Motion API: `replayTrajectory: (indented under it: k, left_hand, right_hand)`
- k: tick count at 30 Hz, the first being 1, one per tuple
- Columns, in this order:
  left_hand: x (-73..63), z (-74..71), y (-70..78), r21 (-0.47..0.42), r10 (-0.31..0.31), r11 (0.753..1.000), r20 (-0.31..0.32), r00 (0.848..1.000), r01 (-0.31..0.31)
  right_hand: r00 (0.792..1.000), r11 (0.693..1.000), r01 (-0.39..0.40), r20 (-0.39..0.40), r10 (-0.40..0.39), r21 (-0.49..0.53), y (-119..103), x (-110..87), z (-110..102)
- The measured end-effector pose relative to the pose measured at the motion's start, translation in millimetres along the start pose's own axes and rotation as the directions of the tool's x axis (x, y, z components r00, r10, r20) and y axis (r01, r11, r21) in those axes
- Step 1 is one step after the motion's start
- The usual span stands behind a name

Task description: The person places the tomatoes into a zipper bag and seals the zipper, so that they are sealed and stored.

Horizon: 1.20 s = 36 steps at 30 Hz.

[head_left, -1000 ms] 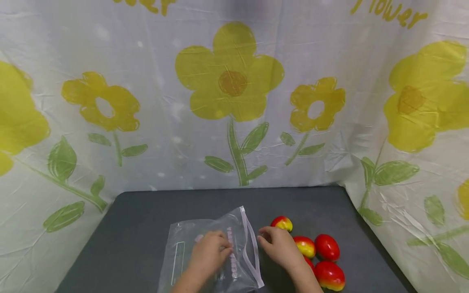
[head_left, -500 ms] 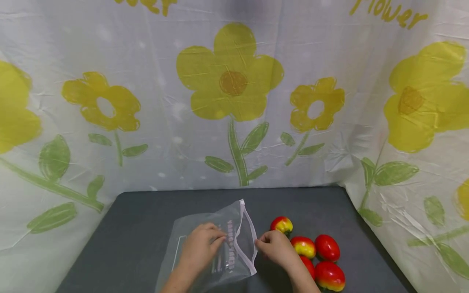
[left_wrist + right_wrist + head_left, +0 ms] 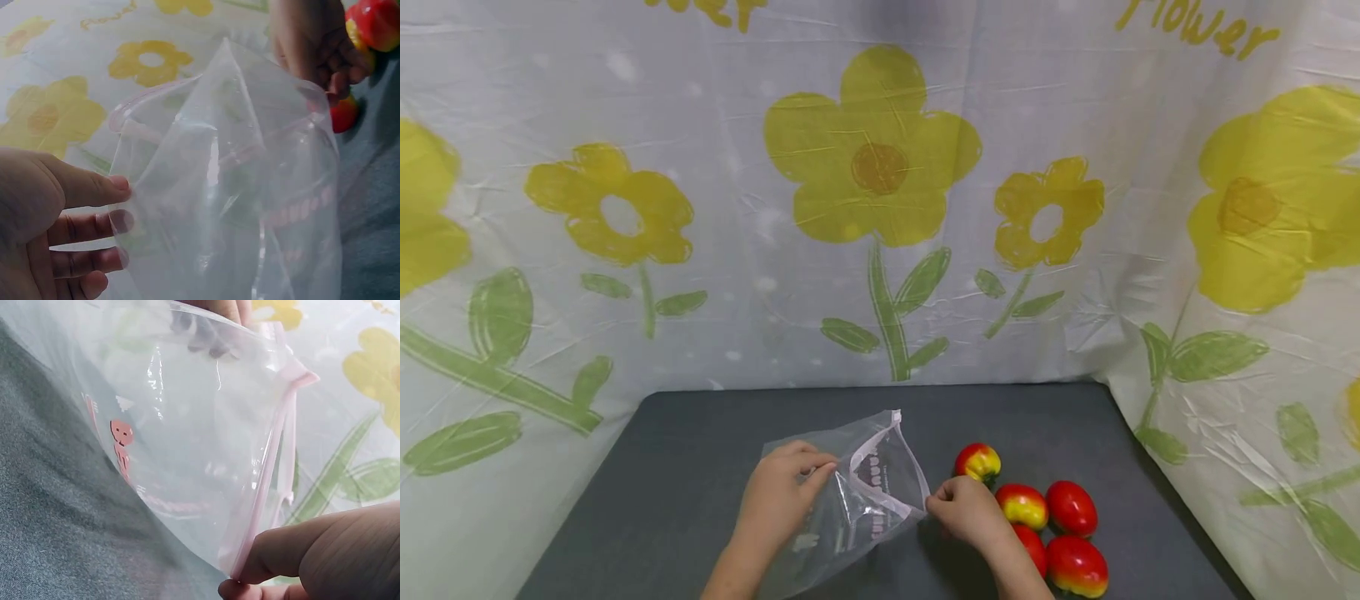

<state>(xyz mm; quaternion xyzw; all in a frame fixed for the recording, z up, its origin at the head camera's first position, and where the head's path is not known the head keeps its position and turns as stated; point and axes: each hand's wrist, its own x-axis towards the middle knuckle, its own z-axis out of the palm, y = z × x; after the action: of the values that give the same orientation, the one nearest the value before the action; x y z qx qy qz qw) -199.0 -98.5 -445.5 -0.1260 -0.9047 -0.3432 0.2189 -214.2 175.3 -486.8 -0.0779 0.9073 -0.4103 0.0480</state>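
Observation:
A clear zip bag (image 3: 850,533) with pink lettering stands partly lifted over the dark table, its mouth spread apart toward the right. My left hand (image 3: 778,496) pinches one wall of the bag between thumb and fingers, as the left wrist view also shows. At the opposite side of the mouth, my right hand (image 3: 973,512) pinches the pink zip edge (image 3: 265,481) by its lower corner. Through the film in the right wrist view, a small red printed figure (image 3: 121,432) shows. The bag holds nothing visible.
Several glossy red and yellow fruits, one of them a red fruit (image 3: 1071,508), lie right of my right hand. The grey table (image 3: 715,433) ends at a hanging cloth (image 3: 760,333) with painted yellow flowers.
My right hand has taken hold of the zip edge. My left hand has shifted left, pulling its wall of the bag back, and the mouth has opened wider. The fruits stay put.

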Motion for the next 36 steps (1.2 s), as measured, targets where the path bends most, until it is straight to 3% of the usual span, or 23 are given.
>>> replayTrajectory:
  k: [5,11,15,19,24,30,33,36]
  left_hand:
    - [0.2,-0.4,-0.9,-0.019,-0.006,1.0,0.052,0.999,0.007]
    - [-1.0,11.5,-2.1,-0.06,0.085,0.995,0.133,0.987,-0.077]
    - [-2.6,17.1,0.4,-0.018,0.112,0.994,0.174,0.978,-0.11]
    - [-5.5,22.1,6.0,0.017,0.103,0.994,0.196,0.975,-0.108]
    - [-12.5,31.8,17.5,-0.03,0.087,0.996,0.197,0.976,-0.083]
    - [-22.3,48.8,36.3,-0.116,0.067,0.993,0.305,0.95,-0.033]
    - [-26.3,55.2,41.6,-0.073,0.078,0.996,0.327,0.942,-0.057]
    - [-28.9,58.2,43.2,-0.018,0.1,0.995,0.305,0.947,-0.099]
  right_hand:
    - [0.999,0.999,0.002,0.034,-0.003,0.042,1,0.0,0]
    - [0.996,0.989,0.039,0.077,-0.05,0.139,-1,1.4,2]
    - [0.993,0.97,0.027,0.105,-0.054,0.241,-4,1.8,3]
    - [0.99,0.942,0.005,0.132,-0.052,0.335,-5,1.9,4]
    - [0.984,0.904,-0.017,0.168,-0.061,0.428,-7,1.9,4]
    - [0.974,0.886,0.002,0.201,-0.108,0.464,-10,3.1,3]
    - [0.969,0.879,0.011,0.211,-0.126,0.477,-11,2.7,3]
    - [0.967,0.877,0.011,0.217,-0.131,0.48,-11,1.5,3]
